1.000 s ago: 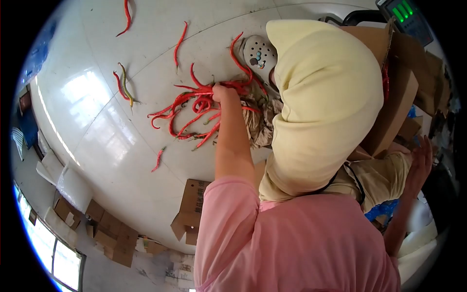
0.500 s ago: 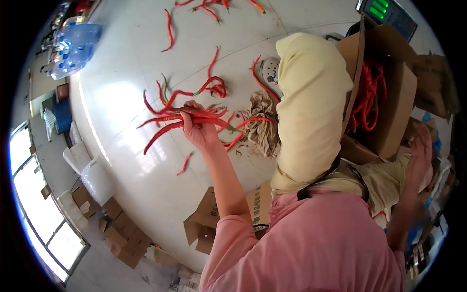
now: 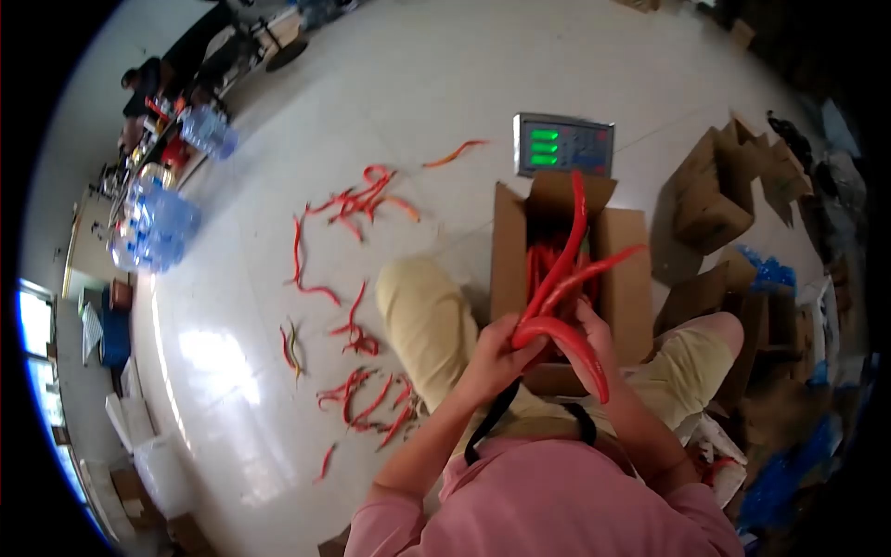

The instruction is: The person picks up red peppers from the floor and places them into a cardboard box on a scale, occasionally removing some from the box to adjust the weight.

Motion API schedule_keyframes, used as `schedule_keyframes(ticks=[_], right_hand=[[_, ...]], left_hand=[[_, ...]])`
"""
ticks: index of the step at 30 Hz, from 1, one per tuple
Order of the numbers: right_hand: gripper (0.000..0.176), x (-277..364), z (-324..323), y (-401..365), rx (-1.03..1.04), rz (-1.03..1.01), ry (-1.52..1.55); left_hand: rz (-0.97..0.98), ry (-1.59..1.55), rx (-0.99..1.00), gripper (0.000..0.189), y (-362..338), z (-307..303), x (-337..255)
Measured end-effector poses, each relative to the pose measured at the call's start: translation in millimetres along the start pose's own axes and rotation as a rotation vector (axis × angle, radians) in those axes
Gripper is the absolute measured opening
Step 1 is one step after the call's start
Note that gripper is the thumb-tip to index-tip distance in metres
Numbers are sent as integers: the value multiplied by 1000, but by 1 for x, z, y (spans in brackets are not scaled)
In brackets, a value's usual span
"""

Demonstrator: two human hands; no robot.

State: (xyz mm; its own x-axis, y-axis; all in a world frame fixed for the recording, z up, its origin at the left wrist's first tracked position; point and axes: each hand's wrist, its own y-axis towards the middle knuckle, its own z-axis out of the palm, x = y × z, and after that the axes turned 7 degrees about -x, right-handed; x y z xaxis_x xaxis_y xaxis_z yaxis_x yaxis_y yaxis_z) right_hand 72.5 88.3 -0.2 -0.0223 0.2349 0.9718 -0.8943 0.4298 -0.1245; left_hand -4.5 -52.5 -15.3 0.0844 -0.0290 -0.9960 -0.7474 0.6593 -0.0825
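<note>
Several long red chili peppers (image 3: 568, 278) are held in front of the body, over the near part of an open cardboard box (image 3: 631, 278). My left hand (image 3: 501, 357) is closed round their lower ends. At the right side of the bunch my right hand (image 3: 591, 345) is closed too, its fingers partly hidden behind a curved pepper. More red chilies (image 3: 536, 269) lie inside the box, between my knees. Left of my leg, loose chilies (image 3: 371, 399) are scattered on the tiled floor.
A scale display (image 3: 563, 147) with green digits stands behind the box. Other open cartons (image 3: 710, 200) and blue plastic (image 3: 775, 469) are at the right. Large water bottles (image 3: 158, 223) stand at the left, with a person (image 3: 139, 97) farther back.
My left hand has brought the chilies from above the floor at the left to the box. My right hand has come in from the far right to the bunch. The view has turned.
</note>
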Motion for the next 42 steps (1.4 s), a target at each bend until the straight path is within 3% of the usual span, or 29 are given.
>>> schedule_keyframes(ticks=[4,7,10,13,17,19,20,23,26,30,33,34,37,40,42], right_hand=[[23,17,-43,10,-156,-68,0],[33,25,-75,24,-242,-97,-209],[38,-4,-113,44,-157,-100,-509],[41,-5,-108,28,-283,-192,-781],[38,4,-71,2,178,69,256],[34,0,-62,-1,88,57,114],[32,-1,-61,-3,44,53,44],[28,13,-78,7,-211,-35,123],[28,43,-104,16,-300,-169,86],[32,43,-122,33,-225,-94,-77],[35,6,-132,44,-309,-271,-764],[36,-3,-127,45,-308,-404,-747],[37,-1,-98,20,37,206,135],[36,-7,-86,17,212,307,471],[32,0,-93,19,67,189,406]], left_hand=[[-55,-315,-130,22,3,13,-6],[-155,-312,-219,27,-5,10,-11],[-162,-273,-229,30,-13,13,-22],[-181,-297,-162,30,-17,17,-18],[-171,-129,-7,31,-18,34,-15],[-152,36,60,31,-17,44,-16],[22,153,44,32,-16,45,-10],[173,142,-61,34,-13,35,11],[87,-26,-69,32,-11,28,-2],[-2,-72,-86,30,-15,30,-13],[-27,-118,-71,29,-18,36,-17],[-28,-130,-65,29,-19,37,-17],[-76,-99,-16,31,-18,41,-10],[-141,-5,120,36,-15,39,1],[-109,-123,-23,35,-16,43,-1]])
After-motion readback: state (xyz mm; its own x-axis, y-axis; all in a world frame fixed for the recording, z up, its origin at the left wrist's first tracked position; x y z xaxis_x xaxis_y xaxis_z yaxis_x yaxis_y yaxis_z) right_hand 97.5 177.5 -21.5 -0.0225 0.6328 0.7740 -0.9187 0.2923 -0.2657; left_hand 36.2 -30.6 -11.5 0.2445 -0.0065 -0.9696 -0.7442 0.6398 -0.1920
